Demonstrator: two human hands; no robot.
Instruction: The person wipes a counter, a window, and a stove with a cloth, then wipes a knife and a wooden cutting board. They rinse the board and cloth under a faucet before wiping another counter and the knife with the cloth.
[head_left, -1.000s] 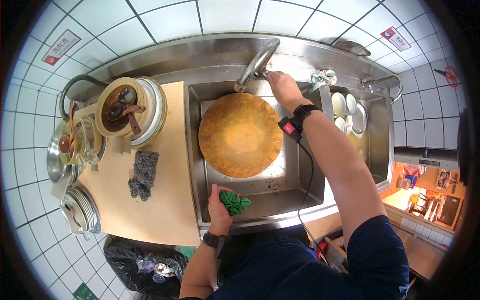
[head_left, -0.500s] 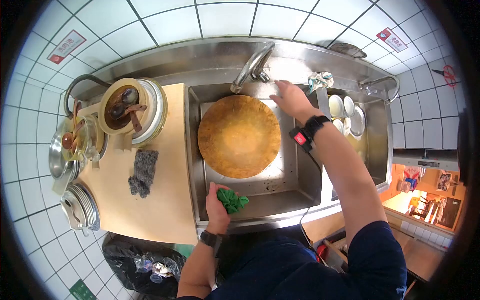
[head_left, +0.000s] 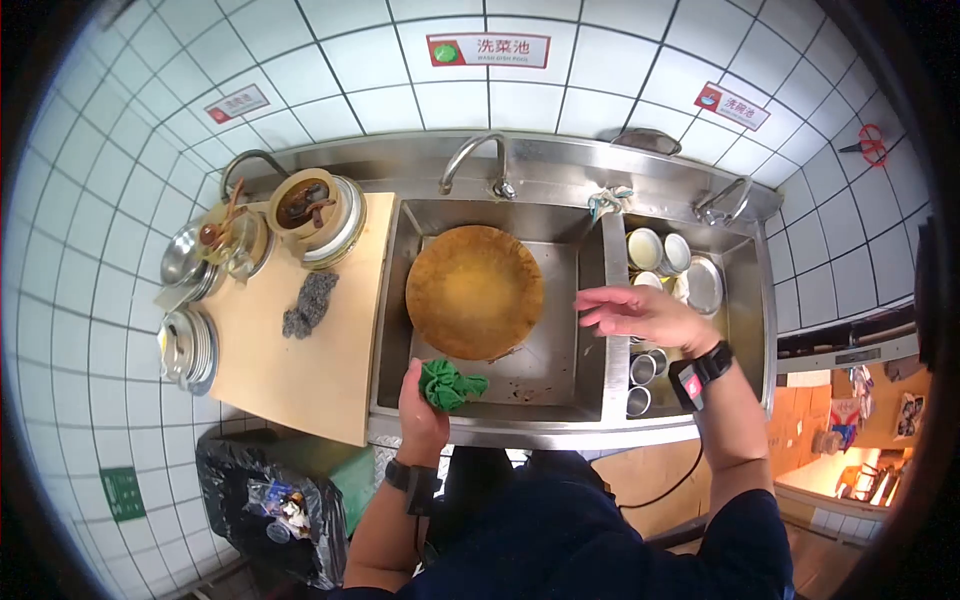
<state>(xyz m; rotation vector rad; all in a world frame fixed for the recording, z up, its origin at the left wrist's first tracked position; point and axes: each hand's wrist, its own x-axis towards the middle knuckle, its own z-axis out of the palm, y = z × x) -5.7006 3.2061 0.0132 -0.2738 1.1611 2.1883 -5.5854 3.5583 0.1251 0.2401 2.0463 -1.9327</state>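
My left hand [head_left: 424, 415] is closed on a crumpled green cloth [head_left: 450, 385] above the front edge of the sink basin. Inside that metal basin [head_left: 550, 300], a round wooden chopping board [head_left: 475, 290] leans toward the left side. My right hand [head_left: 648, 315] hovers over the divider between the two basins, fingers stretched out, holding nothing. At the back of the basin stands a curved metal faucet [head_left: 478, 160]; no hand touches it.
In the right basin sit several bowls [head_left: 645, 248] and metal cups [head_left: 641, 400]. A striped rag [head_left: 608, 202] lies on the back ledge. To the left, a pale board [head_left: 290, 385] bears a grey cloth [head_left: 312, 305], stacked plates [head_left: 190, 345] and a brown pot [head_left: 305, 205]. Below is a black trash bag [head_left: 225, 490].
My right hand has drawn away from near the faucet, toward me and to the right. The left hand keeps the green cloth. The view has tilted up, showing more wall.
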